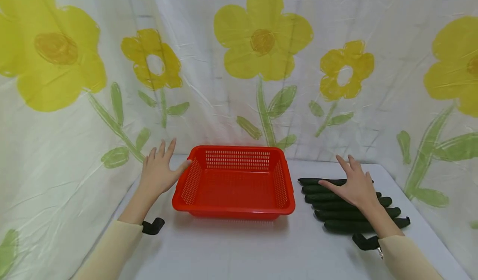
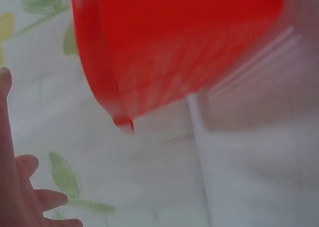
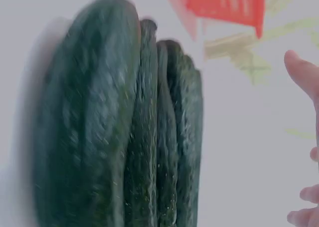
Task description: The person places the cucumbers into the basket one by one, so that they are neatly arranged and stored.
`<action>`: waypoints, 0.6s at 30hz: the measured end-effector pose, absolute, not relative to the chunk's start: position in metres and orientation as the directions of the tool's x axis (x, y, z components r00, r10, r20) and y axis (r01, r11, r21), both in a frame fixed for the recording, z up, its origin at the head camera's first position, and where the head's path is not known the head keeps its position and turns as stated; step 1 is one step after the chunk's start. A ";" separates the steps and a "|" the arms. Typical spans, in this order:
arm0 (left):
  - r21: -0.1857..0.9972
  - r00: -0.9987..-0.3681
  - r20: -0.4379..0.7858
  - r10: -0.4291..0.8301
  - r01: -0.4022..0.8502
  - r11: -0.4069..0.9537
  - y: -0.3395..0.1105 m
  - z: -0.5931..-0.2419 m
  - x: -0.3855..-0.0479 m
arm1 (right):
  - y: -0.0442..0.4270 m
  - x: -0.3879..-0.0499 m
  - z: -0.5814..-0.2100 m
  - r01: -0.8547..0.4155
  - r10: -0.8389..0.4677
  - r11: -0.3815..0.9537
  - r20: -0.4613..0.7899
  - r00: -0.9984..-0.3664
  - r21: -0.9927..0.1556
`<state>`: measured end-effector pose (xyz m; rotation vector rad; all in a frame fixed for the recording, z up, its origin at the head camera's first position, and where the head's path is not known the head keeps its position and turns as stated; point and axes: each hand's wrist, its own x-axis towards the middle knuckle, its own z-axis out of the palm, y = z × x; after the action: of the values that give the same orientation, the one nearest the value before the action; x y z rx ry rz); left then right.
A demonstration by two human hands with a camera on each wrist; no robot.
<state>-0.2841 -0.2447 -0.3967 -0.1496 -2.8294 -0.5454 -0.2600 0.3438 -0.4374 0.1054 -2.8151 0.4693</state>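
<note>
1. Closest to me, two cream sleeves (image 1: pixel 112 247) reach in over the white table (image 1: pixel 209 251), each with a black wrist piece (image 1: pixel 152 227) at its cuff.
2. A little farther, on the right of the table, lie the dark green cucumbers (image 1: pixel 336 206), about six, side by side and mostly touching, their lengths running roughly left to right.
3. The right hand (image 1: pixel 356 188) hangs above them, fingers spread and thumb held out, grasping nothing; the right wrist view shows its fingertips apart from the skins.
4. I'd judge the cucumbers firm and stiff, fairly weighty for their length, liable to roll or slide on those smooth but bumpy skins, and able to snap if bent. I'd take each round its middle, fingers across the width, without squeezing hard.
5. Left of them, mid-table and well apart, sits the red basket (image 1: pixel 236 188), upright, nothing in it, its sides slotted. It looks like light, slightly springy plastic, best steadied by the rim.
6. The left hand (image 1: pixel 159 174) is at the basket's left side, fingers stretched and holding nothing; the wrist view shows a gap to the rim.
7. Behind everything hangs a pale curtain (image 1: pixel 209 114) painted with yellow flowers (image 1: pixel 242 27).
</note>
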 end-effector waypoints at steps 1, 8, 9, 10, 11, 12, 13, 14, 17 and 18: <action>0.359 -0.958 0.281 0.057 0.160 0.919 -0.244 -0.397 -0.279 | 0.343 -0.255 -0.437 -0.122 -0.022 0.940 0.303 -0.953 -0.318; 0.435 -0.946 0.322 0.040 0.185 0.881 -0.241 -0.406 -0.248 | 0.341 -0.221 -0.433 -0.133 0.029 0.903 0.367 -0.930 -0.408; 0.448 -0.946 0.321 0.030 0.180 0.876 -0.241 -0.408 -0.244 | 0.341 -0.217 -0.434 -0.137 0.037 0.897 0.380 -0.924 -0.420; 0.456 -0.947 0.320 0.022 0.175 0.873 -0.242 -0.410 -0.241 | 0.342 -0.214 -0.434 -0.140 0.046 0.893 0.394 -0.918 -0.429; 0.465 -0.948 0.317 0.015 0.169 0.869 -0.242 -0.411 -0.237 | 0.342 -0.211 -0.435 -0.141 0.055 0.889 0.409 -0.911 -0.435; 0.472 -0.949 0.315 0.009 0.164 0.866 -0.243 -0.413 -0.233 | 0.343 -0.207 -0.437 -0.142 0.065 0.886 0.423 -0.904 -0.441; 0.476 -0.950 0.312 0.004 0.159 0.865 -0.243 -0.415 -0.230 | 0.343 -0.204 -0.439 -0.140 0.077 0.883 0.432 -0.899 -0.448; 0.481 -0.952 0.307 0.000 0.155 0.863 -0.244 -0.417 -0.227 | 0.344 -0.200 -0.440 -0.131 0.091 0.880 0.433 -0.897 -0.457; 0.511 -0.957 0.290 -0.009 0.147 0.847 -0.244 -0.426 -0.220 | 0.348 -0.188 -0.445 -0.076 0.151 0.854 0.386 -0.910 -0.514; 0.526 -0.958 0.286 -0.009 0.149 0.837 -0.244 -0.430 -0.219 | 0.349 -0.183 -0.446 -0.051 0.172 0.843 0.358 -0.918 -0.536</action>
<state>-0.2186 -0.2445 -0.4300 -0.1070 -2.7398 -0.8170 -0.1833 0.3493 -0.4458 -0.0897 -2.6240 0.7781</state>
